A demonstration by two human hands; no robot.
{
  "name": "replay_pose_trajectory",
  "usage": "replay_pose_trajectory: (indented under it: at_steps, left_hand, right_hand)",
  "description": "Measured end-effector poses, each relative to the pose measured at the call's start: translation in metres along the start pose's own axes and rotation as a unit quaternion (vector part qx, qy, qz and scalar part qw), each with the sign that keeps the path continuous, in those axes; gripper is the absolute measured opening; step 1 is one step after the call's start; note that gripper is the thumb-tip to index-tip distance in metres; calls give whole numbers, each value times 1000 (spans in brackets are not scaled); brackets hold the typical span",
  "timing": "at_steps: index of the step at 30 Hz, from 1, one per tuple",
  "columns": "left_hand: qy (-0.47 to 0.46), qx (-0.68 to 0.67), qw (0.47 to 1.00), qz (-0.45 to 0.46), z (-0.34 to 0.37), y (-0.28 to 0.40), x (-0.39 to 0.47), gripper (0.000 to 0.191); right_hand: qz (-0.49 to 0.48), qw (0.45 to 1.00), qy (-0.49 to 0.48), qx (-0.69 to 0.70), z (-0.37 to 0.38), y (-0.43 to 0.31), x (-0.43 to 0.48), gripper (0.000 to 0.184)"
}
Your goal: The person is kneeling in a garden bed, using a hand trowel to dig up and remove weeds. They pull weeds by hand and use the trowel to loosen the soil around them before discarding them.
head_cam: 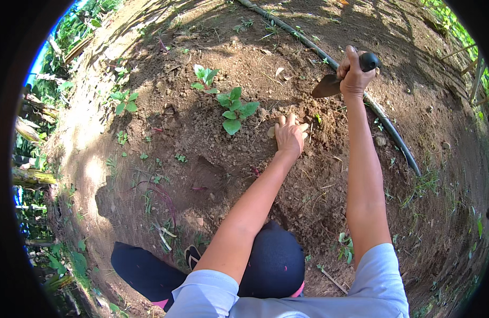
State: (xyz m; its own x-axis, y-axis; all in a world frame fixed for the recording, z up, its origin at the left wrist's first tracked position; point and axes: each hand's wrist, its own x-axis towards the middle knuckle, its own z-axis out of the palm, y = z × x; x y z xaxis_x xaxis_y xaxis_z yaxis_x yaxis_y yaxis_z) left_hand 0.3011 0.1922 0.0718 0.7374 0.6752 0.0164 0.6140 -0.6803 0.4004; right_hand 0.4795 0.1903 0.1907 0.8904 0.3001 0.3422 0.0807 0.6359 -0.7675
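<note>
My right hand (355,75) grips the black handle (368,62) of a garden trowel, raised above the ground. The trowel's dull metal blade (327,86) points left, over loosened soil (322,113). My left hand (290,136) rests palm down on the crumbly soil with its fingers apart, and nothing shows in its grasp. Beside its fingers lies a small pale stone or leaf (271,132). Just left of that hand grows a leafy green seedling (233,109). Another seedling with reddish stems (206,77) stands behind it.
A dark hose or pipe (308,45) runs diagonally across the ground, passing behind my right hand. A third small plant (124,102) grows farther left. My bent knee (274,260) and a sandalled foot (192,256) are below. Dry stalks and foliage (33,175) line the left side.
</note>
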Motion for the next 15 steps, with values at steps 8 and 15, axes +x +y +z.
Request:
replay_pose_trajectory:
  at_steps: [8, 15]
  left_hand:
    - [45, -34, 998, -39, 0, 6, 3, 34]
    - [59, -51, 996, -54, -1, 9, 5, 12]
  right_hand:
    - [101, 978, -184, -6, 7, 11, -11, 23]
    - [88, 994, -50, -47, 0, 6, -8, 21]
